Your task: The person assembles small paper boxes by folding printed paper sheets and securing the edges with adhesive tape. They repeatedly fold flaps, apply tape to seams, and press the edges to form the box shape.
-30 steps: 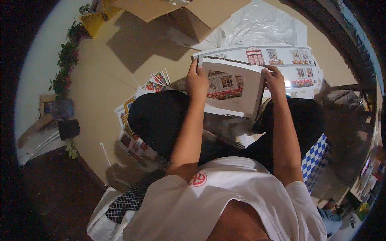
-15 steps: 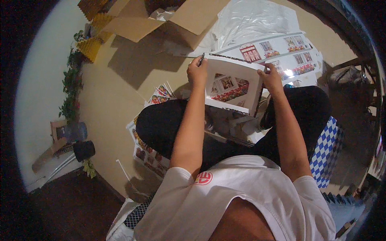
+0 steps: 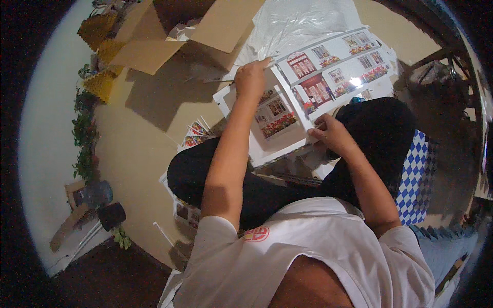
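Note:
A shallow white open box (image 3: 272, 146), with printed windows and red flowers on its inside face, rests tilted over my lap. My left hand (image 3: 250, 81) is closed at its far left side. From this hand a slim dark pen-like tool (image 3: 222, 80) sticks out to the left; its exact kind cannot be made out. My right hand (image 3: 333, 134) pinches the box's right edge between thumb and fingers. Just beyond lies a printed white sheet (image 3: 354, 69) with shopfronts, windows and flowers, its glossy surface catching light.
A large open cardboard box (image 3: 154, 56) stands at the far left. Crumpled clear plastic (image 3: 287, 25) lies behind the sheet. Several printed cards (image 3: 195, 134) fan out by my left knee. Right of my legs is a blue-and-white diamond-patterned piece (image 3: 415, 179). A leafy garland (image 3: 84, 133) runs along the wall.
The box has come down and left toward my lap and turned, uncovering more of the printed sheet. My left hand has shifted slightly, and my right hand has moved nearer along the box's edge.

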The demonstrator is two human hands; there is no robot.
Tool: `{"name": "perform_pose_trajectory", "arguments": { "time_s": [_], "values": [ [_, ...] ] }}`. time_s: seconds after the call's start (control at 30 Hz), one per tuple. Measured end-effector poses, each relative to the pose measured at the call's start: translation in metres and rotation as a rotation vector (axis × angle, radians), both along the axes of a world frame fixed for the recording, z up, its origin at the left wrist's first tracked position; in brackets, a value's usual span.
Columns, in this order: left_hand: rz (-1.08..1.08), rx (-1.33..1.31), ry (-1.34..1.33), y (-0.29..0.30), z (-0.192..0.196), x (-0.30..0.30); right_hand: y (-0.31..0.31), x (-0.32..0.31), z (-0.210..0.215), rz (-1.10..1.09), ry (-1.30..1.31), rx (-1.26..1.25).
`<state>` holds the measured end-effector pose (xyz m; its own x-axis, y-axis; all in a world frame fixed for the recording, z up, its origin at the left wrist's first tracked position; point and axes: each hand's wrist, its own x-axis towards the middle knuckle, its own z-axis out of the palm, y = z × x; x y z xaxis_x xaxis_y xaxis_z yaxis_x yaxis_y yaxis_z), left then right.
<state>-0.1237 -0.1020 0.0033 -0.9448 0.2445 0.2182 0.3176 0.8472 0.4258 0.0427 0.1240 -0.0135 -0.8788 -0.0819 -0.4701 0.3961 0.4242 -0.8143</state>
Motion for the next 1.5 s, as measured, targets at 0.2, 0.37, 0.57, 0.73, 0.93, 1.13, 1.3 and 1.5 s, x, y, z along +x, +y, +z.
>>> {"name": "perform_pose_trajectory", "arguments": {
  "time_s": [0.2,0.37,0.57,0.73,0.93,1.13,1.3,1.5],
  "values": [
    [-0.217,0.070,0.016,0.029,-0.044,0.006,-0.023,-0.007,-0.002,0.119,-0.061,0.207],
    [-0.040,0.282,0.355,0.040,-0.040,0.021,-0.032,-0.026,-0.013,-0.032,0.228,0.113],
    [0.708,1.174,-0.209,0.054,-0.033,0.056,-0.042,-0.053,-0.020,-0.166,0.163,0.013],
    [0.675,1.514,-0.668,0.068,-0.044,0.043,-0.044,-0.052,-0.031,-0.231,0.259,-0.033],
    [0.584,1.702,-0.650,0.076,-0.074,0.017,-0.046,-0.053,-0.040,-0.265,0.134,-0.148],
    [0.634,1.655,-0.613,0.081,-0.066,0.022,-0.046,-0.055,-0.052,-0.295,0.189,-0.232],
    [0.627,1.593,-0.599,0.078,-0.068,0.021,-0.048,-0.055,-0.062,-0.299,0.278,-0.233],
    [0.620,1.592,-0.621,0.076,-0.073,0.020,-0.049,-0.056,-0.063,-0.332,0.240,-0.284]
  ]
}}
